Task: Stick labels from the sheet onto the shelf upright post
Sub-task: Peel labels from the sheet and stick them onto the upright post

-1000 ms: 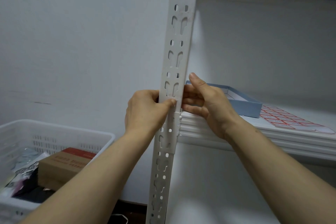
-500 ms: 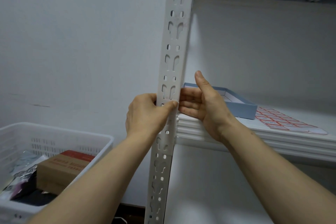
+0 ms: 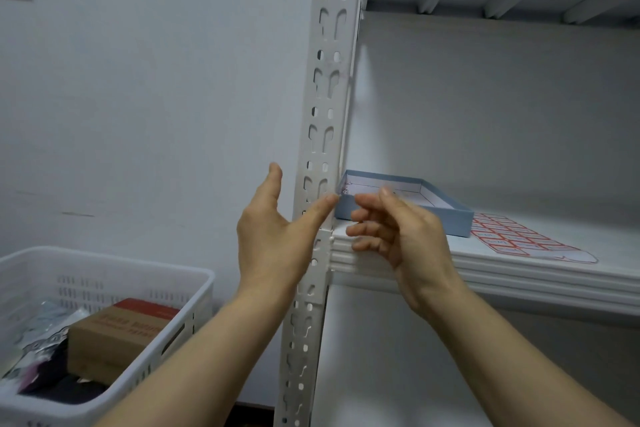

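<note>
A white slotted shelf upright post [image 3: 327, 104] runs from top to bottom through the middle of the view. My left hand [image 3: 277, 236] is spread in front of it at shelf height, one straight finger lying across the post's face and the thumb raised to the left. My right hand [image 3: 398, 236] hovers just right of the post over the shelf's front edge, fingers loosely curled and holding nothing. The label sheet [image 3: 519, 239], white with red-bordered labels, lies flat on the shelf to the right. I cannot make out a label on the post.
A shallow blue box [image 3: 415, 215] sits on the white shelf [image 3: 519, 274] between post and sheet. A white plastic basket [image 3: 104, 291] at lower left holds a brown carton [image 3: 117, 333] and dark items. Another shelf is overhead, and a grey wall stands behind.
Both hands have come off the post: the left opened from its grip and spread, the right drew back to the right with fingers relaxing. The camera moved closer.
</note>
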A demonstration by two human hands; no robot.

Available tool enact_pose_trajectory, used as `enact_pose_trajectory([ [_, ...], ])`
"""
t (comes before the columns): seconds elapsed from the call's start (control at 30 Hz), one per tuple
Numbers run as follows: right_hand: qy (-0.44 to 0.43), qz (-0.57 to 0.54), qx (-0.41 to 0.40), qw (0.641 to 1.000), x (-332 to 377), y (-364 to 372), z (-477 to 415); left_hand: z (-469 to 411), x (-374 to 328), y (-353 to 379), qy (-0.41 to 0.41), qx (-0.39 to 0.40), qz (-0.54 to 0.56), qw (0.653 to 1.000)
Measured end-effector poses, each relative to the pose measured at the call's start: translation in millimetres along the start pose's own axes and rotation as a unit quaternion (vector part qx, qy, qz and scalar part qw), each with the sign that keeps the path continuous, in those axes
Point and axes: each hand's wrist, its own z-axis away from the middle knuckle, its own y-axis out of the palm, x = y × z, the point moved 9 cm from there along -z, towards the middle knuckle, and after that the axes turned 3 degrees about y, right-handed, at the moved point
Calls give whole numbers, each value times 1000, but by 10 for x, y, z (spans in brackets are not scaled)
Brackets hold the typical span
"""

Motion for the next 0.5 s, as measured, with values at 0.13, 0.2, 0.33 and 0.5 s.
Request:
enact_pose_trajectory([
  [0.13,1,-29,86,996,178,99,110,32,-238,107,33,15,45,998],
  [0.2,-11,-49,107,993,314,116,140,46,-343,200,40,23,65,997],
  [0.33,-32,-63,93,993,529,11,166,65,-542,384,61,30,82,994],
  [0.5,-60,-27,18,998,818,-308,154,55,-733,685,42,62,130,989],
])
